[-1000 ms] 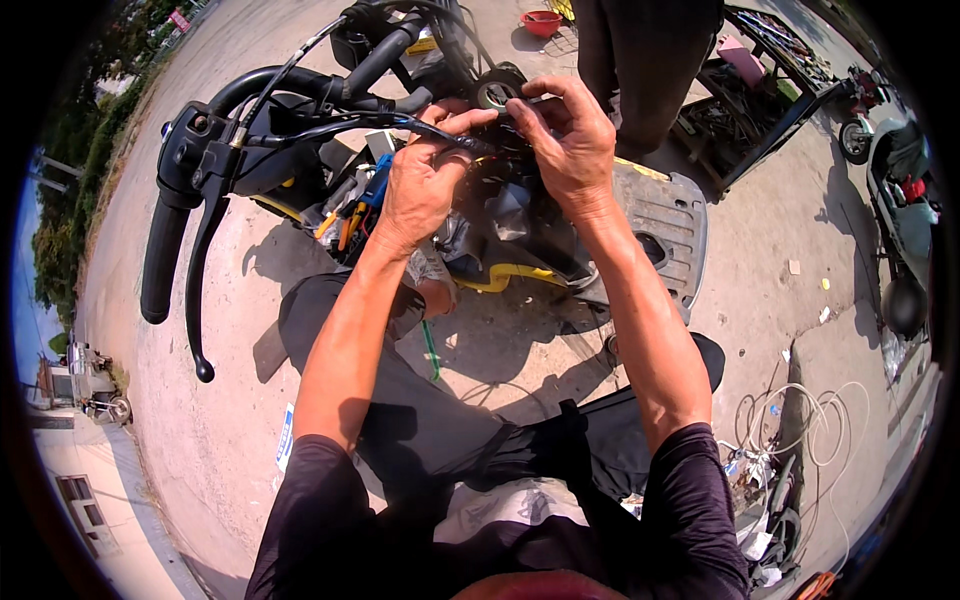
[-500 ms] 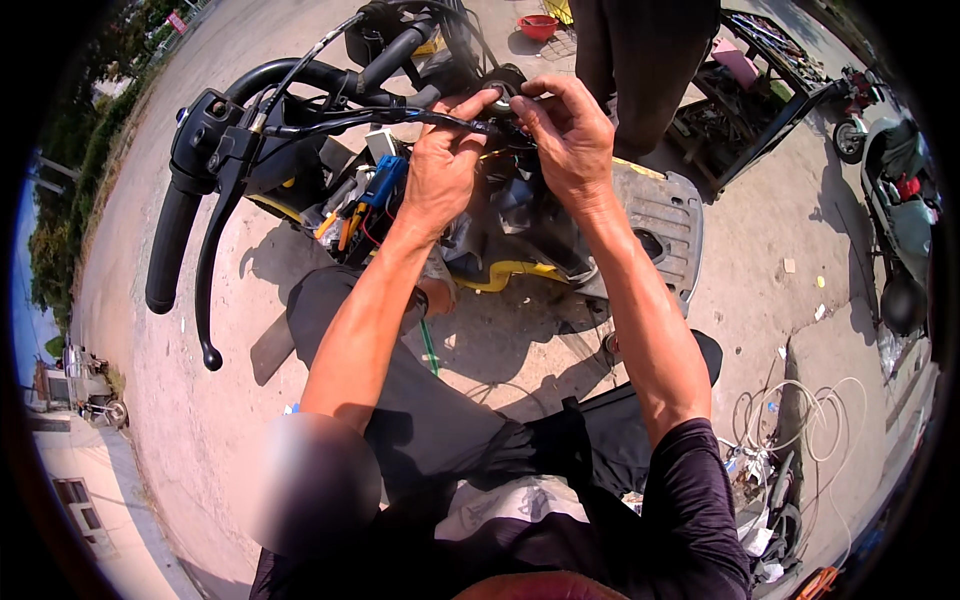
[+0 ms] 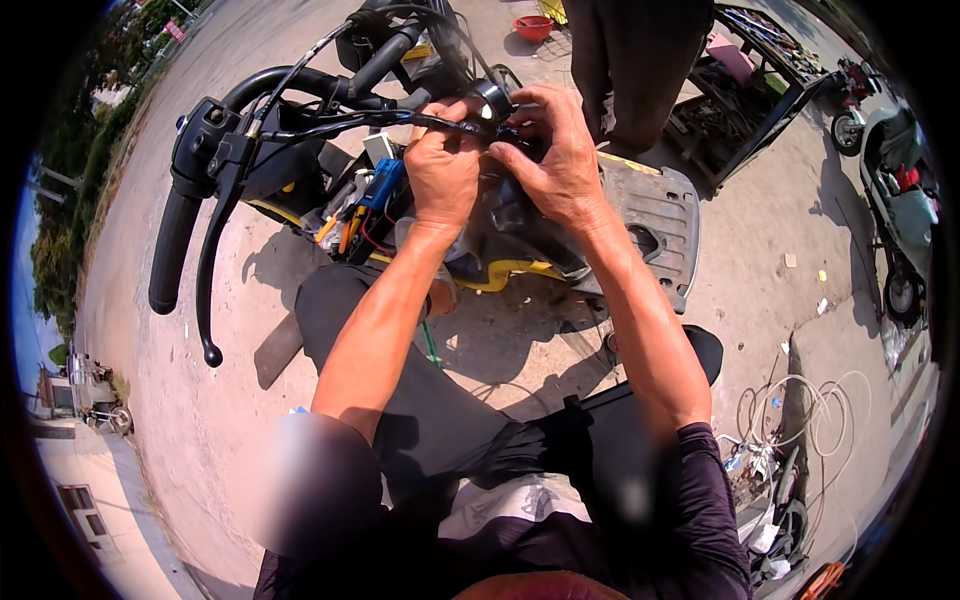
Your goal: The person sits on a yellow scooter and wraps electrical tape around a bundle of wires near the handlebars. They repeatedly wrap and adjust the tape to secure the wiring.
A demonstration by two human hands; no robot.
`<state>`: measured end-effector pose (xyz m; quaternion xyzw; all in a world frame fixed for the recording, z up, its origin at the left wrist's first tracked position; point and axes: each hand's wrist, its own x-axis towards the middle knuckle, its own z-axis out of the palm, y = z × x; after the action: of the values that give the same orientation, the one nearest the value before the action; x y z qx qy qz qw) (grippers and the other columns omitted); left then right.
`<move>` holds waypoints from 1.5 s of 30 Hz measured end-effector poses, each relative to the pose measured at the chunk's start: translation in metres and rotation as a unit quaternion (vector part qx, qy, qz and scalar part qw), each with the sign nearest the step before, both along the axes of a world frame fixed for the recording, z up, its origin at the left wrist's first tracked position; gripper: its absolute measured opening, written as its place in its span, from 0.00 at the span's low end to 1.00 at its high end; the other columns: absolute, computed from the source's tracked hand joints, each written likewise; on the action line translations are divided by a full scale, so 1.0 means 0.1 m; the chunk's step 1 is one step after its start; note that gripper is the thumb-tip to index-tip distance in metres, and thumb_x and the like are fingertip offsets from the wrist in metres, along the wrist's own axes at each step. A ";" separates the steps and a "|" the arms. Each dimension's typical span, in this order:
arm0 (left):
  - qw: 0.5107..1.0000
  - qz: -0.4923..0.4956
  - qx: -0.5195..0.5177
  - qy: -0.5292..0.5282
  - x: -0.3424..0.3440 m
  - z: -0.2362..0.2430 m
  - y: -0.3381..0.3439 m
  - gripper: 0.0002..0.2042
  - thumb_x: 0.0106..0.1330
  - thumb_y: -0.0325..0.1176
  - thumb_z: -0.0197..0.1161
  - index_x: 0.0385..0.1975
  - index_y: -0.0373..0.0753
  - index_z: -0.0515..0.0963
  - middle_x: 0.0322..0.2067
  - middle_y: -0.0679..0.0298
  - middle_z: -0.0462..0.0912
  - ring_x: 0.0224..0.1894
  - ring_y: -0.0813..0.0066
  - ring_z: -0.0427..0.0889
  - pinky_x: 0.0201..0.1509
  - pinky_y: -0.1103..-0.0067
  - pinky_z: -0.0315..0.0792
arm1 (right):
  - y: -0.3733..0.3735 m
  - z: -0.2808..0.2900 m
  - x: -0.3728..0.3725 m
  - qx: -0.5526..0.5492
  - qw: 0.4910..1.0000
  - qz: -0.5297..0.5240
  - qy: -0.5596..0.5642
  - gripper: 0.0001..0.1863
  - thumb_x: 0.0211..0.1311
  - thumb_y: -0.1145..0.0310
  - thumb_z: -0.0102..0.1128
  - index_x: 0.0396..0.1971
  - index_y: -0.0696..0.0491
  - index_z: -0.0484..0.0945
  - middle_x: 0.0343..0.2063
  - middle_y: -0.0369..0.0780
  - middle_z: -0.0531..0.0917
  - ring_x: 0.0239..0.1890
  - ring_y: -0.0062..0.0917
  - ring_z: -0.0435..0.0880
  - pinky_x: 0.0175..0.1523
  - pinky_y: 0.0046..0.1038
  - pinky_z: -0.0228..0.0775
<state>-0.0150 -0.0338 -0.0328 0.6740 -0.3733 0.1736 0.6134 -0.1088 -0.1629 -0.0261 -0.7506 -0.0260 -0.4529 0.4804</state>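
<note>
A black cable bundle (image 3: 395, 117) runs from the handlebar to my hands. My left hand (image 3: 446, 175) is closed around it, thumb and fingers pressed together near its right end. Just above the fingertips stands a black ring with a pale inside (image 3: 490, 101), which looks like a roll of electrical tape. My right hand (image 3: 560, 165) is curled at the bundle's end, its index fingertip beside the ring and its thumb lower down. What lies between the right fingers is dark and partly hidden. The handlebar (image 3: 300, 78) carries a black grip (image 3: 176, 245) and a brake lever (image 3: 206, 260).
Below my left hand, a blue tool (image 3: 382, 184) lies among orange-handled tools and wires. A grey plastic rack (image 3: 660, 225) extends to the right. Beyond stand a person's dark trouser legs (image 3: 640, 65), a cluttered metal cart (image 3: 760, 110) and a red bowl (image 3: 533, 28). Scooters are parked far right.
The tape-like ring has shifted slightly left and turned more edge-on. My right hand has moved a little left and down, its fingers curling closer. The left hand keeps hold of the cable bundle.
</note>
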 end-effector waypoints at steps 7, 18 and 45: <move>1.000 0.016 0.009 -0.019 0.00 -0.01 0.04 0.13 0.65 0.16 0.68 0.48 0.33 0.88 0.48 0.57 0.88 0.49 0.65 0.88 0.53 0.72 0.81 | 0.03 0.04 0.00 -0.043 0.998 0.000 0.050 0.20 0.65 0.72 0.75 0.55 0.60 0.83 0.46 0.49 0.88 0.49 0.44 0.91 0.56 0.38 0.83; 0.978 0.079 0.119 -0.151 0.11 -0.07 0.16 0.18 0.66 0.14 0.63 0.55 0.33 0.83 0.57 0.51 0.86 0.56 0.51 0.88 0.58 0.66 0.82 | 0.03 0.01 0.00 -0.114 0.987 -0.046 0.100 0.17 0.56 0.74 0.77 0.45 0.58 0.84 0.43 0.45 0.85 0.53 0.47 0.82 0.58 0.44 0.78; 0.963 0.042 0.108 -0.245 0.17 -0.02 0.28 0.17 0.63 0.18 0.71 0.52 0.34 0.85 0.52 0.51 0.86 0.54 0.48 0.87 0.59 0.62 0.82 | 0.08 -0.14 0.06 -0.113 0.992 -0.054 0.016 0.10 0.57 0.79 0.73 0.39 0.59 0.86 0.43 0.42 0.87 0.49 0.43 0.84 0.56 0.40 0.78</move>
<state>0.0024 -0.0054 -0.0344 0.6883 -0.5002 0.3174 0.4187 -0.1027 -0.1547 -0.0402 -0.8071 -0.0289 -0.4606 0.3682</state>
